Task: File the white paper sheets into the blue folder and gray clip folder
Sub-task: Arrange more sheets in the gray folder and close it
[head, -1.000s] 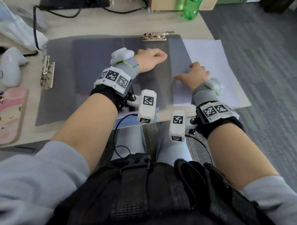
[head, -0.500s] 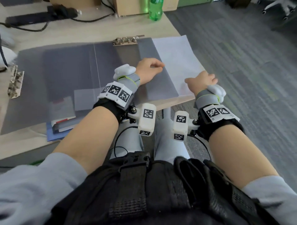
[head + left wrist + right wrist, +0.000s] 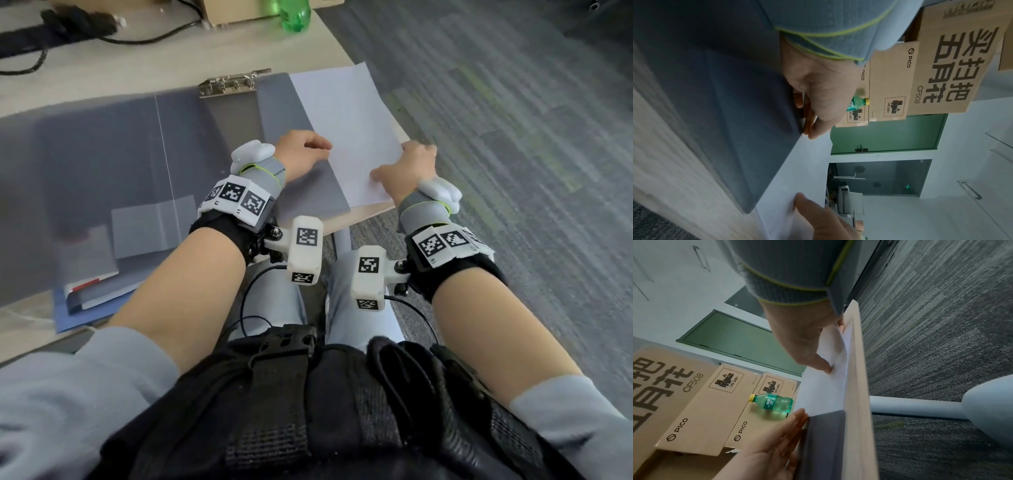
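The gray clip folder (image 3: 120, 154) lies open on the wooden table, its metal clip (image 3: 229, 84) at the far edge. A white paper sheet (image 3: 346, 113) lies to its right, partly under the folder's right flap. My left hand (image 3: 303, 152) rests at that flap's right edge, fingers fairly straight and touching where folder (image 3: 735, 113) and paper (image 3: 797, 170) meet. My right hand (image 3: 406, 168) pinches the sheet's right edge (image 3: 826, 386), thumb on top, fingers underneath at the table edge. The blue folder (image 3: 78, 315) peeks out under the gray one at the near left.
A green bottle (image 3: 294, 13) and cardboard boxes (image 3: 701, 402) stand at the table's far side, with black cables (image 3: 68, 24) at the far left. The table's right edge (image 3: 857, 369) runs just beside the paper, and gray carpet (image 3: 513, 137) lies beyond it.
My right hand slid from the paper's left part to its right edge and took hold. My left hand moved right to the folder flap's edge. The view has turned right.
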A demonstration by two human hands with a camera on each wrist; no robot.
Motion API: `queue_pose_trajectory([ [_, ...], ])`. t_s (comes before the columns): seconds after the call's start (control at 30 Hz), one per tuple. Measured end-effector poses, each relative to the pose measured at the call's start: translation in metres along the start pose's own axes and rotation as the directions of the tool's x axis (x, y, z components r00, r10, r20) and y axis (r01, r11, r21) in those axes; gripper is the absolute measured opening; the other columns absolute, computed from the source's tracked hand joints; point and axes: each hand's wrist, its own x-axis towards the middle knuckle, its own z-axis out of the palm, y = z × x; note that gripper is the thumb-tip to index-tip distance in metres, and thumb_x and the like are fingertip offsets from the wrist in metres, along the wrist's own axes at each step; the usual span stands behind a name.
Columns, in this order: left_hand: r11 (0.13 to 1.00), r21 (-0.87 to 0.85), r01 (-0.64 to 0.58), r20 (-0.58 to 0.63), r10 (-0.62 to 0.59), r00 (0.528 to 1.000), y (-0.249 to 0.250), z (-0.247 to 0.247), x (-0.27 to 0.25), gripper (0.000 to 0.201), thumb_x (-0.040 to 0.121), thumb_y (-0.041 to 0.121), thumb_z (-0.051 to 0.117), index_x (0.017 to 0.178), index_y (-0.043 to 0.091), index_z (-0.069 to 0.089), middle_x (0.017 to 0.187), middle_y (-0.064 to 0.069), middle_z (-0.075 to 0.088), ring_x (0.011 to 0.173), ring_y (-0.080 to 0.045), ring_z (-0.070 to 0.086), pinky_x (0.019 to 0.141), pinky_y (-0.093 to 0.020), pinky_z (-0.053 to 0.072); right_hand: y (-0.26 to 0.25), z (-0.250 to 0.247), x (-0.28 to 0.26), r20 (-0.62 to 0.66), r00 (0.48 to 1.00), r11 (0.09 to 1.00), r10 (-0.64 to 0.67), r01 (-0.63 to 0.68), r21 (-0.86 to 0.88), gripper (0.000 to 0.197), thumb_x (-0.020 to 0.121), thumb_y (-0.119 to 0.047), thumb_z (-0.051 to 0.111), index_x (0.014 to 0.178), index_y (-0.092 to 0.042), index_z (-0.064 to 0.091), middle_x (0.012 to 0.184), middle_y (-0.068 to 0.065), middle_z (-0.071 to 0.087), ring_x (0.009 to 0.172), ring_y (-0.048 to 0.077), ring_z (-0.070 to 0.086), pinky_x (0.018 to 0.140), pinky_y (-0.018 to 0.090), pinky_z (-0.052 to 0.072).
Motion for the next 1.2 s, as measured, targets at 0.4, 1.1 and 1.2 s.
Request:
queue_pose_trajectory([
  [0.4, 0.997, -0.077, -0.009, -0.001, 0.009, 1.0, -0.004, -0.002, 0.003, 0.024, 0.089, 0.011, 0.058, 0.112, 0.009, 0.066, 0.118, -0.008, 0.065, 0.099, -0.009, 0.054, 0.097, -0.021, 0.041, -0.004, -0.006, 0.005, -0.076, 0.984, 0.978, -0.163, 0.171, 0.121, 0.032, 0.083, -0.017, 0.047, 0.11, -0.01, 0.061, 0.088, 0.007, 0.05, 0.075, 0.03, 0.047, 0.065, 0.033, 0.041],
  [1.1, 0.847, -0.528, -0.053, -0.238, -0.087, 0.967, 0.031, -0.053, -0.011, 0.03, 0.097, 0.043, 0.04, 0.113, 0.018, 0.048, 0.106, 0.0, 0.052, 0.085, -0.013, 0.053, 0.07, -0.025, 0.046, -0.052, -0.069, -0.043, -0.741, 0.582, 0.581, -0.334, 0.747, 0.325, 0.034, 0.09, -0.005, 0.043, 0.069, -0.031, 0.044, 0.049, -0.015, 0.017, 0.042, 0.004, 0.03, 0.046, 0.019, 0.012],
  [1.2, 0.83, -0.548, -0.099, -0.252, -0.052, 0.966, 0.033, -0.07, -0.016, 0.03, 0.096, 0.047, 0.04, 0.103, 0.02, 0.05, 0.11, -0.003, 0.056, 0.096, -0.019, 0.058, 0.085, -0.036, 0.053, -0.056, -0.073, -0.046, -0.785, 0.553, 0.531, -0.278, 0.77, 0.354, 0.022, 0.092, -0.006, 0.041, 0.082, 0.001, 0.06, 0.049, -0.014, 0.019, 0.041, 0.003, 0.03, 0.044, 0.015, 0.015],
])
